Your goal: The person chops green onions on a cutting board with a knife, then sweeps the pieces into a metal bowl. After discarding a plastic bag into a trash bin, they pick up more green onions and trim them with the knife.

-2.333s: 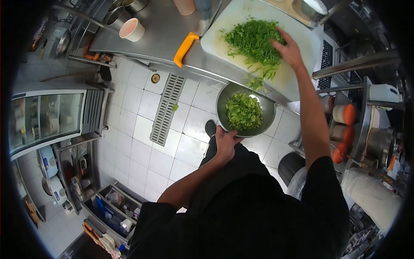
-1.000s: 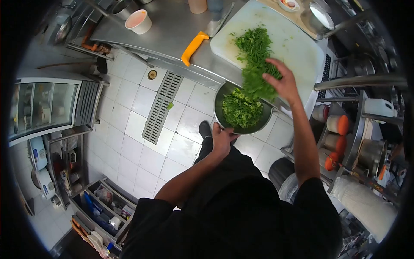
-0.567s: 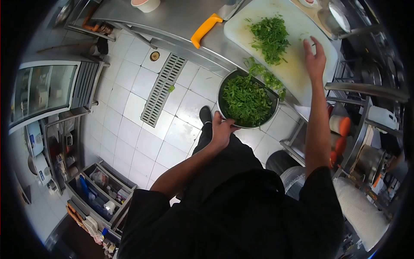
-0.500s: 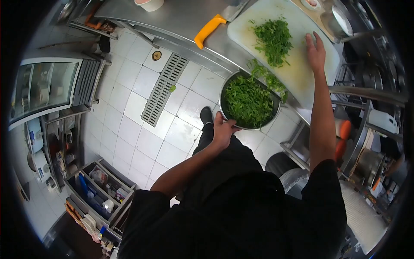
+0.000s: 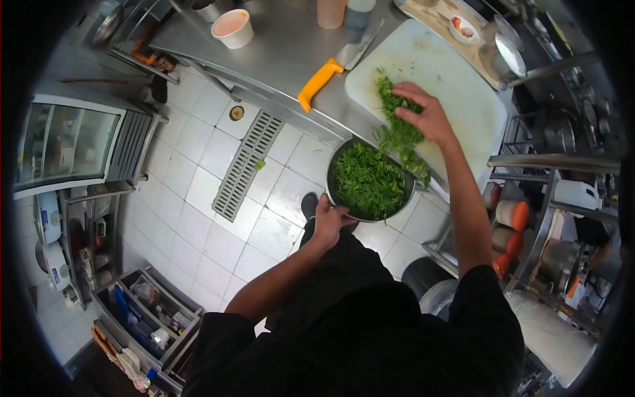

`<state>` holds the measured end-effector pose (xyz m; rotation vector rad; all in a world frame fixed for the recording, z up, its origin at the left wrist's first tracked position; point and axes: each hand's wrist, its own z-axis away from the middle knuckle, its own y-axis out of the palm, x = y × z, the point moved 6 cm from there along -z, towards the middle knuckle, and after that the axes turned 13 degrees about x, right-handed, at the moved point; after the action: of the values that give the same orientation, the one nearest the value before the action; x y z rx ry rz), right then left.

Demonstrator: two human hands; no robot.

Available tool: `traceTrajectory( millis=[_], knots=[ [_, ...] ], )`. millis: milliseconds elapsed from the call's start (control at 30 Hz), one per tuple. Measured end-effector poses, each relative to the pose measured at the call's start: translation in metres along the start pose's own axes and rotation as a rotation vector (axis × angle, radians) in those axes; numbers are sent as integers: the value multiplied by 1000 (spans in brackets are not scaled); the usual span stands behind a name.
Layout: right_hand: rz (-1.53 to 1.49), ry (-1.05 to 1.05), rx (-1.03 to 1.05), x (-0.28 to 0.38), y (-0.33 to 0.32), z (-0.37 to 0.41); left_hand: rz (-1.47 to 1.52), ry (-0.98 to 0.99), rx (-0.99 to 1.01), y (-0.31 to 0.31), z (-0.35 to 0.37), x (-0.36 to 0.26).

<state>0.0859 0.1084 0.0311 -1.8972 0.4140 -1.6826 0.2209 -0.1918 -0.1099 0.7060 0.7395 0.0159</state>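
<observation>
A cook in black, seen from above, works at the near edge of a brushed stainless-steel counter. The left hand is clamped on the near rim of a round steel bowl, thumb hooked over the lip and fingers closed beneath. The bowl is held just below the counter's near edge, above the white tiled floor, and is heaped with finely chopped leafy greens.

The right hand lies on a looser, feathery pile of cut greens at the near edge of a white rectangular cutting board. Its fingers are bent and slightly parted, cupping the leaves without gripping them. Strands spill over the board's edge towards the bowl's far rim.

A knife with a smooth orange handle rests by the board's left edge, its handle jutting past the counter's near edge. A white cup of pinkish liquid stands towards the counter's far left corner. A slotted metal drain grate is set into the floor.
</observation>
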Motion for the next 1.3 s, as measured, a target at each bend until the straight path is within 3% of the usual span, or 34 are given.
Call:
traceTrajectory(
  millis=[233,400,467,533,633,733,800,867,933,1133,1300],
  knots=[
    [65,-12,-49,84,64,68,-16,-3,-9,3,0,-10],
    [117,231,-319,38,2,41,-1,-8,-15,-19,3,-2],
    [116,158,-372,10,-16,-4,-9,-34,-16,-18,9,-9],
    [182,-49,-378,-13,-20,-47,-46,-42,-9,-21,10,-9],
    [197,-28,-237,-15,11,-69,-49,-46,-20,-22,14,-14],
    [102,6,-96,16,47,-28,-29,-40,21,-24,16,-15],
    [333,-81,-91,46,71,15,-1,-70,15,-24,19,-13],
    [85,35,-18,71,89,56,8,-80,12,-24,17,-16],
    [99,22,-125,92,84,87,-4,-86,8,-24,17,-16],
    [295,490,-844,72,68,196,-65,-86,37,-15,0,-18],
    [261,544,-847,45,95,192,-73,-77,56,-18,-7,-12]
  ],
)
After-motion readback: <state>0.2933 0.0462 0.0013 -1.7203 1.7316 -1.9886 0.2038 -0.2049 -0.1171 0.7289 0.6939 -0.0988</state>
